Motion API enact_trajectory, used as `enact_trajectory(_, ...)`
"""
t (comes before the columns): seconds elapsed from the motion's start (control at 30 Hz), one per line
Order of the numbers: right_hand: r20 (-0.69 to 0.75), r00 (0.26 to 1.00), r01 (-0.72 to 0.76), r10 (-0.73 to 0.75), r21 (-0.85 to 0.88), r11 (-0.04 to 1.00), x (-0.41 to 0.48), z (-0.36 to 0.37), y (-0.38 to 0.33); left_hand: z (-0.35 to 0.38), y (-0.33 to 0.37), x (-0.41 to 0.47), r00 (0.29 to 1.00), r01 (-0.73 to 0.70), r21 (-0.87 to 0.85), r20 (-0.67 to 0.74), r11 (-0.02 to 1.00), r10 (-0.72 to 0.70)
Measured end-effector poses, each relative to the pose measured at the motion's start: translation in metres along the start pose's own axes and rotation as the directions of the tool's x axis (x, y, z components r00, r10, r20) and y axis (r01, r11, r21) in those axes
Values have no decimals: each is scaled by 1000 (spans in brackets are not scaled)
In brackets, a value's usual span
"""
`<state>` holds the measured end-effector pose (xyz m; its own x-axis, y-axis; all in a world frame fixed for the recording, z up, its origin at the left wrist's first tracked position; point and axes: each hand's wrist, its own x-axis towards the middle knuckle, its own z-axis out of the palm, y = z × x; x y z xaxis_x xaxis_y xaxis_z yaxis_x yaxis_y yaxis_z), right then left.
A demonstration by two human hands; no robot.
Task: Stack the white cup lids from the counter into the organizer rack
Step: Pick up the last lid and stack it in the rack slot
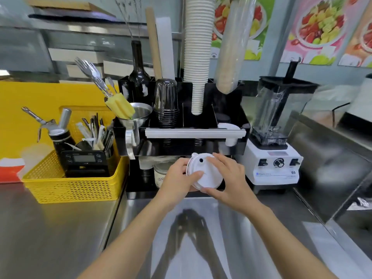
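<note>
Both my hands hold a stack of white cup lids [207,174] in front of the black organizer rack [181,148], just below its front edge. My left hand [177,178] grips the stack from the left with the thumb on the top lid. My right hand [227,176] wraps the stack from the right and underneath. The top lid is tilted toward me and shows a small sip hole. More white lids [229,126] sit in the rack's right front compartment.
The rack holds a tall stack of white paper cups [198,57], dark plastic cups [166,103], a bottle [138,69] and a metal funnel [138,115]. A blender [275,133] stands to the right. A yellow basket [70,178] with utensils sits at the left on the steel counter [201,238].
</note>
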<state>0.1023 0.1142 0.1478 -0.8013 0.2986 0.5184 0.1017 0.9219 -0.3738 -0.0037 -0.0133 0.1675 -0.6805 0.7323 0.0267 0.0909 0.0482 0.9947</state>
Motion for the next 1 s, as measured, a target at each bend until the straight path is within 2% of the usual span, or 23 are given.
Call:
enact_trajectory(0.13, -84, 995, 42, -48, -74, 996, 27, -31, 24, 23, 30, 31, 995, -92, -13, 41, 996, 92)
enact_trajectory(0.33, -10, 998, 63, -65, -156, 986, 81, -77, 50, 46, 68, 82, 987, -154, 11, 45, 988, 153)
enact_trajectory(0.4, 13, 999, 43, -41, -141, 989, 100, -88, 56, 51, 77, 103, 983, -185, 95, 27, 978, 183)
enact_trajectory(0.5, 43, 999, -11, 16, -119, 993, 125, -97, 72, 56, 88, 129, 969, -232, 315, -5, 920, 246)
enact_trajectory(0.6, 79, 994, -66, 76, -128, 990, 148, -98, 93, 59, 92, 150, 960, -246, 418, -20, 875, 279)
enact_trajectory(0.67, 108, 989, -80, 96, -141, 987, 161, -96, 104, 58, 90, 163, 945, -274, 530, -5, 802, 326)
enact_trajectory(0.8, 174, 978, -81, 114, -189, 979, 181, -88, 119, 60, 80, 186, 910, -319, 791, 102, 522, 402)
enact_trajectory(0.9, 256, 958, -62, 129, -253, 965, 186, -83, 128, 60, 72, 197, 902, -323, 874, 169, 364, 396)
enact_trajectory(1.0, 377, 911, -27, 168, -352, 935, 190, -82, 131, 61, 66, 200, 905, -348, 897, 247, 271, 346)
